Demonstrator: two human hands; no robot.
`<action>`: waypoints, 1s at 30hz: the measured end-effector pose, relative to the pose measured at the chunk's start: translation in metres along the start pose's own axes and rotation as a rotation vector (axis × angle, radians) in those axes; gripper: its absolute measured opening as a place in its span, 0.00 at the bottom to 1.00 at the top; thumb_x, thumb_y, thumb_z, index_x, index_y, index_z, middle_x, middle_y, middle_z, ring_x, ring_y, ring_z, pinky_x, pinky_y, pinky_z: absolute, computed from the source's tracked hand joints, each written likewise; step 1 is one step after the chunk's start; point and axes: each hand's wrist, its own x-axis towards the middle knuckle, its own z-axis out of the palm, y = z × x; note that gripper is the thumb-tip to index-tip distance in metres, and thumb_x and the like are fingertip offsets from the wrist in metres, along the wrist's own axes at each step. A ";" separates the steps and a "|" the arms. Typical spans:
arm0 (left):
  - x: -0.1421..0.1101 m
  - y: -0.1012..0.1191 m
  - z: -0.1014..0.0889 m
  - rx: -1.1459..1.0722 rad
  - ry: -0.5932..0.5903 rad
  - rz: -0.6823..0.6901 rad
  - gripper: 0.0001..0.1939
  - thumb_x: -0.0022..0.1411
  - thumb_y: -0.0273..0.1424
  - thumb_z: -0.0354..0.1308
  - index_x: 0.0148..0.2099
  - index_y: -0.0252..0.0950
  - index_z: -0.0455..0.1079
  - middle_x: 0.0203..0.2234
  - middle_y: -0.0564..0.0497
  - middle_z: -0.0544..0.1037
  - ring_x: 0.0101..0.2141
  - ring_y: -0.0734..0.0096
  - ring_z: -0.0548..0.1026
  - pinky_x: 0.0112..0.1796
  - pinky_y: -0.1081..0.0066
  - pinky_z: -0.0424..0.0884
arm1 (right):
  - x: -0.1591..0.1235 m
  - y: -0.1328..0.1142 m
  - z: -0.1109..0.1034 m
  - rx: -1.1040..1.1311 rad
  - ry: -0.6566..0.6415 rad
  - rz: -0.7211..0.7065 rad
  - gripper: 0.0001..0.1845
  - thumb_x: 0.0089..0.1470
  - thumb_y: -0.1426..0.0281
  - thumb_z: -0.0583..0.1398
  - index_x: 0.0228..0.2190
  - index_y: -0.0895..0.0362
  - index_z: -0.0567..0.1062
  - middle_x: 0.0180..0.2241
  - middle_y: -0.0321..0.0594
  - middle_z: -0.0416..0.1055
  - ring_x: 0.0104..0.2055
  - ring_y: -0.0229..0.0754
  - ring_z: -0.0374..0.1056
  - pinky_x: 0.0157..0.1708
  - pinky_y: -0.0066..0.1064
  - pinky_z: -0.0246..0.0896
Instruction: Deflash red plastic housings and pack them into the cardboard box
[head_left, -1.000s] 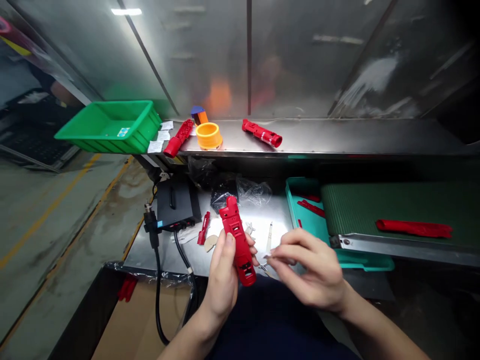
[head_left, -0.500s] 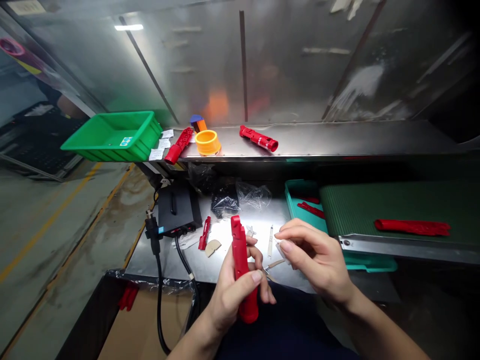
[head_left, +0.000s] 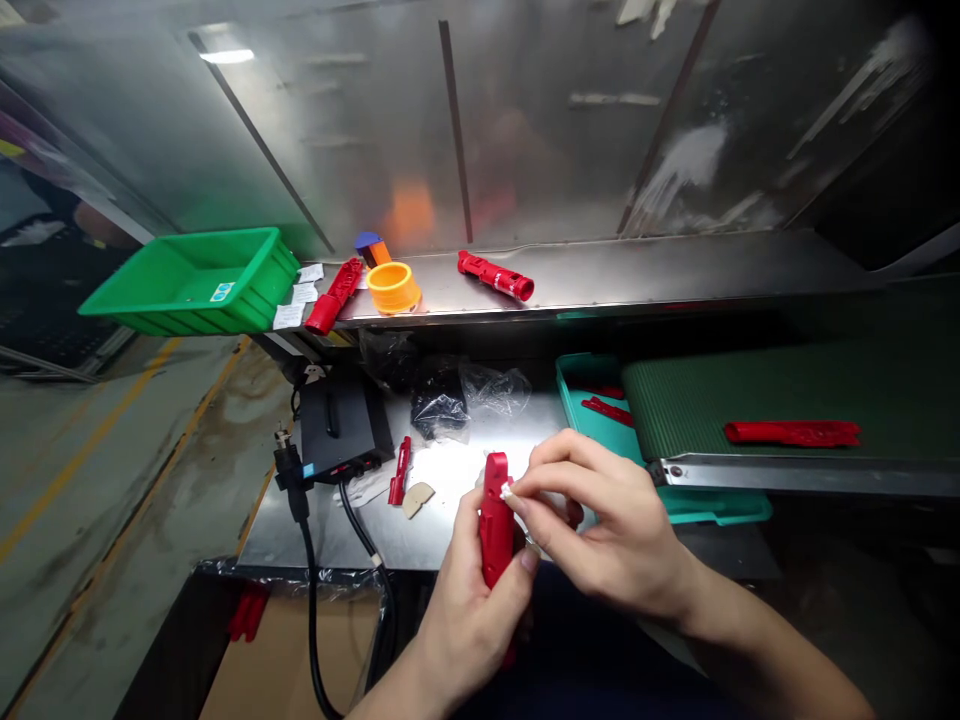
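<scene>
Over flat steel bench (head_left: 450, 480), I see L hand (head_left: 469, 610) closed round long red plastic housing (head_left: 495, 520), R hand (head_left: 604, 525) pinching small white piece (head_left: 508, 492) against it.

steel shelf (head_left: 637, 275): green plastic bin (head_left: 187, 285) | orange ring (head_left: 393, 288) | green belt (head_left: 750, 392): red housing half (head_left: 791, 433)

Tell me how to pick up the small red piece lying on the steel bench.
Probably pinch the small red piece across its narrow middle, with the fingers coming straight down from above. It lies lengthwise on the steel bench, so its long sides seem to offer the best grip. The tan half-round piece sits close by its lower end, so avoid that side.
</scene>
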 end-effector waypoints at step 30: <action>0.000 -0.004 0.011 -0.126 0.048 -0.056 0.15 0.70 0.39 0.58 0.55 0.42 0.66 0.36 0.49 0.76 0.34 0.61 0.76 0.36 0.64 0.77 | -0.002 -0.008 0.013 -0.132 0.152 -0.106 0.08 0.59 0.82 0.61 0.37 0.59 0.76 0.32 0.42 0.73 0.31 0.39 0.70 0.26 0.29 0.65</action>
